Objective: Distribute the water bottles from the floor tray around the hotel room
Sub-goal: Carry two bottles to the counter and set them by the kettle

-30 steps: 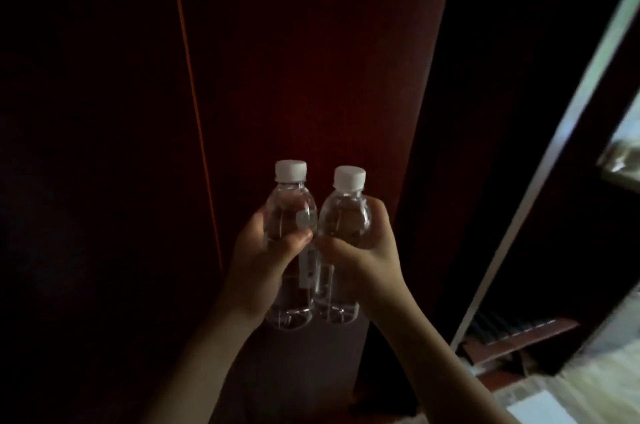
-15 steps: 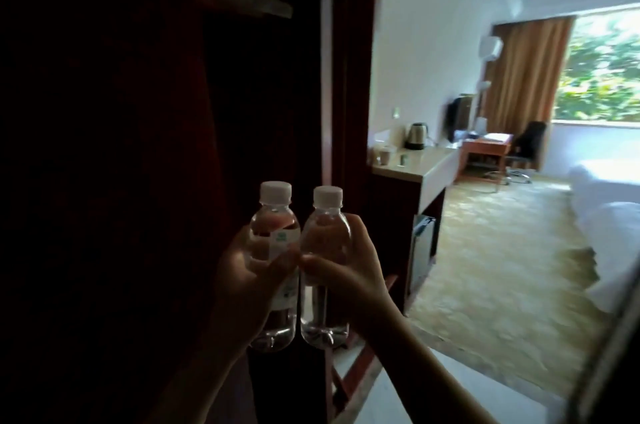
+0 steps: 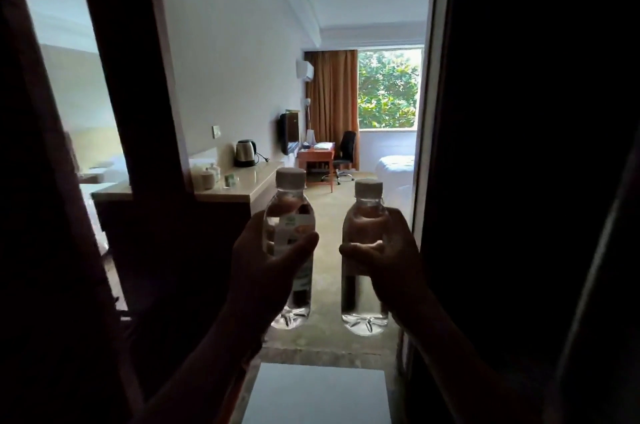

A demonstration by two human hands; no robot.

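I hold two clear water bottles with white caps upright in front of me. My left hand (image 3: pixel 266 261) grips the left bottle (image 3: pixel 290 216), which carries a white and green label. My right hand (image 3: pixel 388 257) grips the right bottle (image 3: pixel 365 299) around its middle. A gap separates the two bottles. Both hands are dark against the bright room beyond. The floor tray is not in view.
A dark entry passage frames the view, with a wardrobe frame (image 3: pixel 138 112) left and a dark door (image 3: pixel 519 146) right. Ahead, a counter (image 3: pixel 242 188) holds a kettle (image 3: pixel 245 153) and cups. Farther in are a desk (image 3: pixel 317 155), an office chair (image 3: pixel 344 153), a bed (image 3: pixel 396 164) and a window (image 3: pixel 388 89).
The view has swung from a dark wooden panel to face straight into the room. The two bottles, side by side and touching before, are now held apart.
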